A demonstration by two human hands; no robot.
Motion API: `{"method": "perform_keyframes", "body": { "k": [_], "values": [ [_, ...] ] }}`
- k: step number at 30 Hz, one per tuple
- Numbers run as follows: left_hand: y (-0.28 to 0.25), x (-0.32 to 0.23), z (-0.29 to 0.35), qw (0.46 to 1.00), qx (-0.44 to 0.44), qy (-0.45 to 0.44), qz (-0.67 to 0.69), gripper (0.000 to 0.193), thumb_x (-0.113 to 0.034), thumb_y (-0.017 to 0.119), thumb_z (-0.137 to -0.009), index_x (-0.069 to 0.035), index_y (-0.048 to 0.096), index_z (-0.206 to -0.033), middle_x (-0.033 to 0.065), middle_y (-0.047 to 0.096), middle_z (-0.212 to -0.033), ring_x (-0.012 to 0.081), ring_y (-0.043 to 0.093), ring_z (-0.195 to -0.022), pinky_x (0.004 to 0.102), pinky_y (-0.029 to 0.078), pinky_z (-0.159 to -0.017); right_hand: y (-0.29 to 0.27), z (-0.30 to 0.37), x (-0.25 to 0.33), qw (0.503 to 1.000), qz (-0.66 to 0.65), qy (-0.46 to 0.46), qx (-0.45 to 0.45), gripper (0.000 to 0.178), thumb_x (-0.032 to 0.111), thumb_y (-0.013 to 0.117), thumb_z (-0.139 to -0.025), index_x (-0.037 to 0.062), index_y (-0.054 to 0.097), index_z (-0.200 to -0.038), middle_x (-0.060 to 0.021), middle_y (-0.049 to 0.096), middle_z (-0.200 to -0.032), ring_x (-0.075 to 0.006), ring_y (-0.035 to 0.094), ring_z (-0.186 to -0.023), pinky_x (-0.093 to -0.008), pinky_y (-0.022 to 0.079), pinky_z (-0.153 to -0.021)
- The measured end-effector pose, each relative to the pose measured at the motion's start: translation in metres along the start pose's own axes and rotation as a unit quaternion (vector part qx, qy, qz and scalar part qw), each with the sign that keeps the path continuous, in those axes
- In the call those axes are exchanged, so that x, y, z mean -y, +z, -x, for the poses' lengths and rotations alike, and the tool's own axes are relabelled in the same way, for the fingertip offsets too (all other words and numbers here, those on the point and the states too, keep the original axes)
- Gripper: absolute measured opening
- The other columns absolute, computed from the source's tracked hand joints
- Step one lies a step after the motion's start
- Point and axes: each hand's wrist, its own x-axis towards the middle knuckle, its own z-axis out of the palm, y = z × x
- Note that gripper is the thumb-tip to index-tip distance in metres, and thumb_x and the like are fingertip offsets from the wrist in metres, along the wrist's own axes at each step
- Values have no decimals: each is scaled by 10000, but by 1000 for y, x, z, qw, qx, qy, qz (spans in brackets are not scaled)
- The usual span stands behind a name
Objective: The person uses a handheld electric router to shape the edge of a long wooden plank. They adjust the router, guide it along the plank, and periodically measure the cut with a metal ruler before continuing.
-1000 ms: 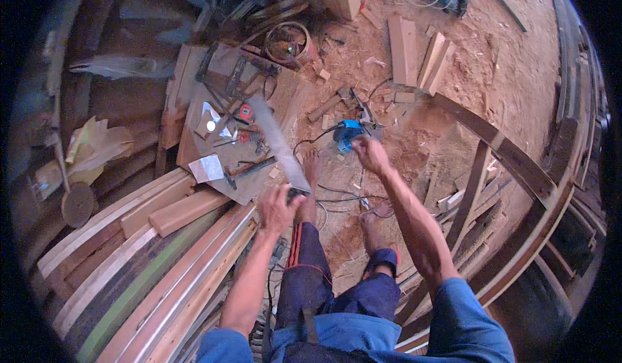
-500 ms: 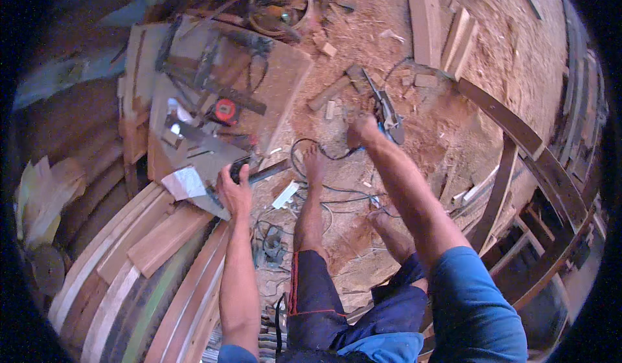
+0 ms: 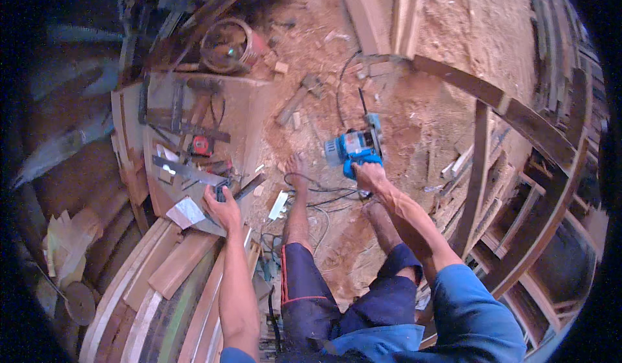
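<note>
My right hand (image 3: 370, 176) is closed round the rear handle of a blue circular saw (image 3: 356, 144), above the sawdust-covered floor in front of my feet. Its flat metal base faces right, and a thin dark rod sticks out forward. On the left, my left hand (image 3: 222, 209) grips the black handle of a flat metal-bladed tool (image 3: 188, 170) at the near edge of a low work board (image 3: 246, 113). A dark bar (image 3: 251, 186) lies beside that hand. Its exact kind I cannot make out. A red tape measure (image 3: 202, 145) rests on the board.
A round tub (image 3: 227, 45) stands beyond the board. A hammer (image 3: 301, 97) lies on the floor, and planks (image 3: 363, 16) lie farther off. Dark cables (image 3: 321, 198) loop around my feet. Curved timber frames (image 3: 531, 126) stand right; stacked boards (image 3: 175, 266) fill the near left.
The circular saw has turned in my right hand, so its blue motor housing now shows, and has come slightly nearer. The view has shifted. My left hand keeps its hold on the bladed tool.
</note>
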Motion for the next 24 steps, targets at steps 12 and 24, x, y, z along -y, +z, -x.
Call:
{"method": "perform_keyframes", "body": {
  "k": [12,24],
  "values": [
    [-31,-163,131,944,266,60,186,378,-241,712,-942,-2,638,-1226,166,704,-1113,251,690,-1040,376,538,-926,18,215,38,964,-251,28,-86,720,313,709,-828,165,428,-1474,-244,728,-1052,-438,717,-946,-544,573,-819],
    [-139,-83,316,877,235,-152,389,267,-243,659,-1000,-81,626,-1209,33,688,-984,139,659,-769,276,527,-674,50,370,-43,945,-296,-113,-78,762,195,709,-804,200,427,-1512,-236,659,-1257,-414,667,-1124,-518,549,-939]
  ]
}}
